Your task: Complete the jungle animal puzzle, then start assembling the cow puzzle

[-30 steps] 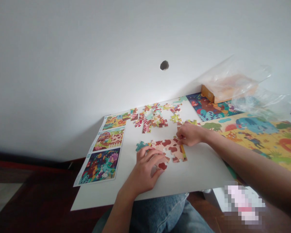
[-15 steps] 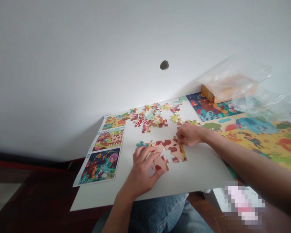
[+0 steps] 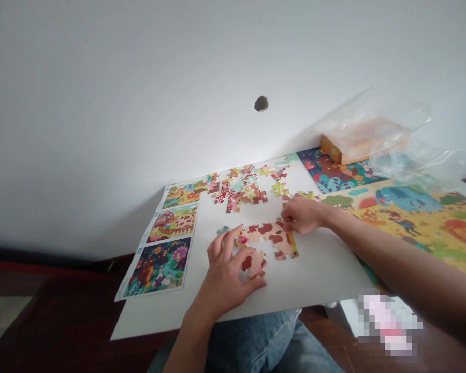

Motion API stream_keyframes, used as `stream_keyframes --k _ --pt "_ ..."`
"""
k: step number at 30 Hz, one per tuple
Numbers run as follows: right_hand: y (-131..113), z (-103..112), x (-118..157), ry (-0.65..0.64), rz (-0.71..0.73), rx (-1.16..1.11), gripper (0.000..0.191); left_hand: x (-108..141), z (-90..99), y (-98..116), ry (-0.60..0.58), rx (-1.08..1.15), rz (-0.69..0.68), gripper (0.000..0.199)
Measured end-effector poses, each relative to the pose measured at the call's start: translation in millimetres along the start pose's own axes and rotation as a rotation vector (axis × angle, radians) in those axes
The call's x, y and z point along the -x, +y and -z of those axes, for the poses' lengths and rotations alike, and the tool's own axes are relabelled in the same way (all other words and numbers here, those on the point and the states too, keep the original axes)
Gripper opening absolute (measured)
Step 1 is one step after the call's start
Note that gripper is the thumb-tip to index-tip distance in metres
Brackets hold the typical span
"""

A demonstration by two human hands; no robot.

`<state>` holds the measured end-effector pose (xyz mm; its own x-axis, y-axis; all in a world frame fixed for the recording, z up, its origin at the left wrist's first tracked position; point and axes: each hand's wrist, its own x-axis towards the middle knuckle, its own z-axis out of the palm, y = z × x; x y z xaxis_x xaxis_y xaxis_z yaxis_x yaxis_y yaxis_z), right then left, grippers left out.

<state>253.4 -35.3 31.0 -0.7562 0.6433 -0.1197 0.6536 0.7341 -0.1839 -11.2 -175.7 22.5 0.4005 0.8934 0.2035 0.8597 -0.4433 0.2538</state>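
Observation:
My left hand (image 3: 229, 269) lies low over the white board (image 3: 306, 287), its thumb and forefinger at opposite edges of a loose pink puzzle piece (image 3: 255, 263) with brown patches. Just above and to the right is a joined cow section (image 3: 281, 238) of puzzle pieces with a notch in its lower edge; the loose piece sits apart from it. Closed, my right hand (image 3: 301, 213) rests at that section's upper right corner, and its curled fingers hide whatever is under them. A teal piece (image 3: 223, 230) pokes out beyond the left fingers.
Several loose puzzle pieces (image 3: 243, 189) are heaped at the back. A picture sheet (image 3: 159, 241) lies left. To the right are a yellow animal puzzle (image 3: 407, 217), a dark puzzle (image 3: 334, 173), an orange box (image 3: 331, 149) and a clear plastic bag (image 3: 415, 119). A wall (image 3: 147, 103) stands behind.
The loose cow piece has turned and shifted slightly down and left under my left hand, and the thumb has moved lower. My right hand stays at the joined section.

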Motion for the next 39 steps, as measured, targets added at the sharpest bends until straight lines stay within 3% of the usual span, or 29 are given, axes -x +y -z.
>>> stream_keyframes --k 6,11,17,22,28,33,39 --pt "0 0 0 -0.002 -0.001 -0.013 0.022 1 -0.6 9 -0.103 0.049 -0.048 0.037" --pt "1 1 0 -0.003 -0.007 0.000 0.022 -2 -7.1 11 -0.029 0.042 0.002 0.047" --pt "0 1 0 -0.001 -0.001 -0.002 0.022 -5 -12.1 13 -0.017 0.096 0.015 0.027" --pt "2 -1 -1 0.001 -0.002 0.001 0.023 -7 -16.2 12 -0.018 0.123 0.023 0.031" --pt "3 -3 -2 0.004 0.003 -0.008 0.026 -19 -25.6 14 0.111 0.072 0.028 0.027" --pt "2 -2 -1 0.006 0.008 -0.013 0.024 -24 -30.4 15 0.143 0.053 0.036 0.021" --pt "2 -2 -1 -0.003 0.000 -0.017 0.023 -19 -26.1 14 0.175 0.020 0.060 0.036"
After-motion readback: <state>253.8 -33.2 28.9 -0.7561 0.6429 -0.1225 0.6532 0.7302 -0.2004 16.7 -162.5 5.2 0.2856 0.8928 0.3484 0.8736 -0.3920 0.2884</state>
